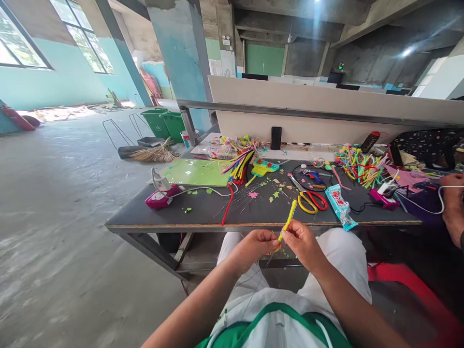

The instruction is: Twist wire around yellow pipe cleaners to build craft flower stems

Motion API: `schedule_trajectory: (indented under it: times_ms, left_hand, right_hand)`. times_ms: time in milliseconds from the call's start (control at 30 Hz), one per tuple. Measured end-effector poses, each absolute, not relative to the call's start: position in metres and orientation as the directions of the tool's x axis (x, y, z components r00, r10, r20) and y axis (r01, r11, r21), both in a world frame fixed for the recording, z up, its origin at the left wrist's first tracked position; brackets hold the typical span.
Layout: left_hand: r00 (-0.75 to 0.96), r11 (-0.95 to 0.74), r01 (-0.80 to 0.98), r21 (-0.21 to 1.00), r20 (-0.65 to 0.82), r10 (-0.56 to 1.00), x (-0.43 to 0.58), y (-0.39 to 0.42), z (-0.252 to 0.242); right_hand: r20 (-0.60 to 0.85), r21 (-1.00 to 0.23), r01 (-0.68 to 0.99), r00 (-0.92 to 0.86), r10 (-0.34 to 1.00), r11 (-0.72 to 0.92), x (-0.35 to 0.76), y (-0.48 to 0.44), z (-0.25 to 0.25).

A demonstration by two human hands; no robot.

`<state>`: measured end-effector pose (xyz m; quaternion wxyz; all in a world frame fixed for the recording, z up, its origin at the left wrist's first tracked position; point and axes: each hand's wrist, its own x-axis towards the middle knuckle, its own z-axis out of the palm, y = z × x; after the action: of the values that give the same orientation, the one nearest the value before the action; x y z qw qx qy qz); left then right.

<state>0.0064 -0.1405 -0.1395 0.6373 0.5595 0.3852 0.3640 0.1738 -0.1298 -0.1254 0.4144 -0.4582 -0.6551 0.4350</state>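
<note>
Both my hands are raised over my lap, just in front of the dark worktable (203, 212). My left hand (253, 247) and my right hand (301, 241) are closed in pinches on the lower end of a yellow pipe cleaner (290, 217), which sticks up and to the right between them. A thin wire hangs down from under my fingers. On the table just beyond lie scissors with yellow and red handles (311, 200) and a red pipe cleaner (228, 205).
A pink glue gun (161, 193) with a white cord, a green sheet (197, 171), piles of coloured pipe cleaners (357, 166), a blue-white packet (340, 205), a black phone (276, 137) and paper scraps cover the table. Another person's hand (453, 203) is at the right edge. Green bins (165, 123) stand behind.
</note>
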Motion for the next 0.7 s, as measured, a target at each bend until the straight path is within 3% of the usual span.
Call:
schedule_trajectory:
  times_ms: [100,233,367,533,700]
  left_hand:
    - [0.273,-0.084,0.281,0.956,0.005,0.962,0.011,-0.151,-0.133]
    - [0.154,-0.337,0.634,0.696,0.314,0.937,0.015,-0.161,-0.13]
    - [0.205,-0.458,0.688,0.563,0.454,0.867,0.014,-0.161,-0.137]
    - [0.228,-0.477,0.666,0.573,0.452,0.863,0.012,-0.156,-0.142]
    - [0.2,-0.449,0.707,0.546,0.455,0.868,0.013,-0.16,-0.145]
  right_hand:
    - [0.159,-0.925,0.325,-0.141,0.977,0.197,0.173,-0.127,-0.129]
    - [0.18,-0.903,0.385,-0.063,0.982,0.19,0.17,-0.124,-0.13]
    - [0.137,-0.918,0.363,-0.085,0.987,0.158,0.167,-0.127,-0.126]
    - [0.092,-0.93,0.333,-0.204,0.975,0.157,0.171,-0.128,-0.128]
    - [0.103,-0.882,0.431,-0.211,0.972,0.188,0.172,-0.125,-0.135]
